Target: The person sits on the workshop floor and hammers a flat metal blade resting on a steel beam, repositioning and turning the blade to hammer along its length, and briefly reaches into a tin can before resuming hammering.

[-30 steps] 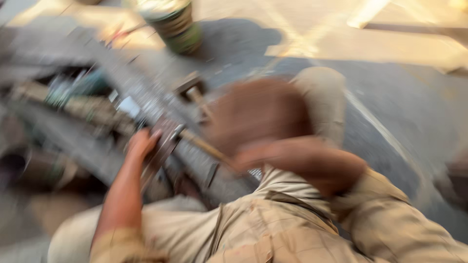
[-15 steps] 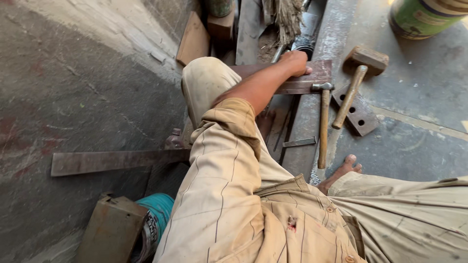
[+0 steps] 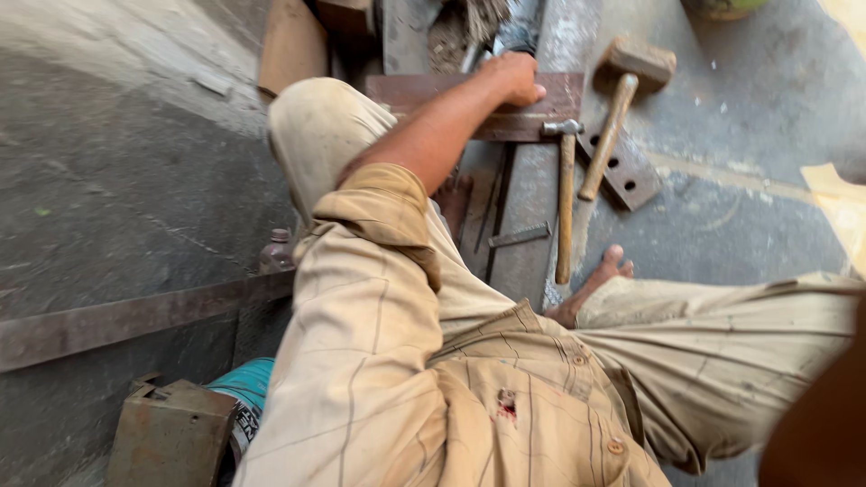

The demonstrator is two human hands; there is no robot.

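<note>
My left hand (image 3: 516,78) reaches forward over my bent knee and lies on a rusty flat metal plate (image 3: 559,99) on the floor, fingers curled at its far edge. Just right of the hand, a steel-headed hammer (image 3: 565,203) with a long wooden handle lies with its head against the plate. A wooden mallet (image 3: 621,104) rests further right, across a metal strip with holes (image 3: 627,176). A blurred brown shape in the bottom right corner could be my right arm; the right hand itself is out of sight.
A long rusty flat bar (image 3: 126,320) crosses the concrete floor at left. A rusty metal box (image 3: 171,437) and a teal can (image 3: 253,383) sit at the bottom left, a small bottle (image 3: 275,251) by my thigh. My bare foot (image 3: 597,281) lies beside the hammer handle.
The view swung from a blurred look at cluttered scrap to a steady look down. Since half a second ago, my left hand has stayed on the plate and the view has shifted slightly.
</note>
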